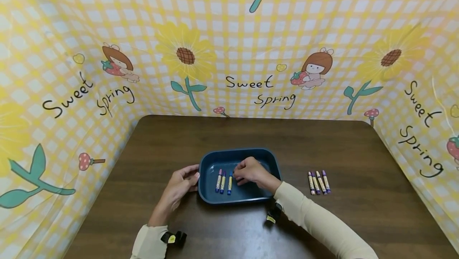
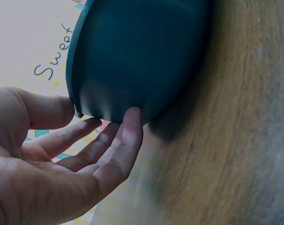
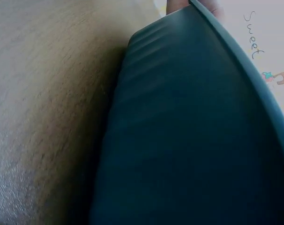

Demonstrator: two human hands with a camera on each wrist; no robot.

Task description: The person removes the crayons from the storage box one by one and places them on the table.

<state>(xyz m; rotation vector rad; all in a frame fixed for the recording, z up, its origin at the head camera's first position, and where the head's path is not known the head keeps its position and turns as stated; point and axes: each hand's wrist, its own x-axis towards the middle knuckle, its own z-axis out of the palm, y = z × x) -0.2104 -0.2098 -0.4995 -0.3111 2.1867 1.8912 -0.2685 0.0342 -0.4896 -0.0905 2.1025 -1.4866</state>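
A dark blue rectangular tray [image 1: 240, 201] stands on the wooden table. My left hand [image 1: 182, 183] holds its left end; in the left wrist view the thumb lies at the rim and the fingers touch the outer wall. Inside the tray lie three crayons side by side: a pink-tipped crayon [image 1: 218, 181], a purple crayon [image 1: 223, 182] and a blue crayon [image 1: 230, 183]. My right hand [image 1: 251, 170] reaches into the tray with bent fingers, its fingertips just right of the blue crayon. Whether they pinch anything is hidden. The right wrist view shows mostly the tray's outer wall [image 3: 189, 117].
Several more crayons [image 1: 318, 183] lie in a row on the wooden table [image 1: 344, 219], right of the tray. A yellow checked cloth [image 1: 236, 44] with printed flowers and lettering hangs behind the table and along both sides.
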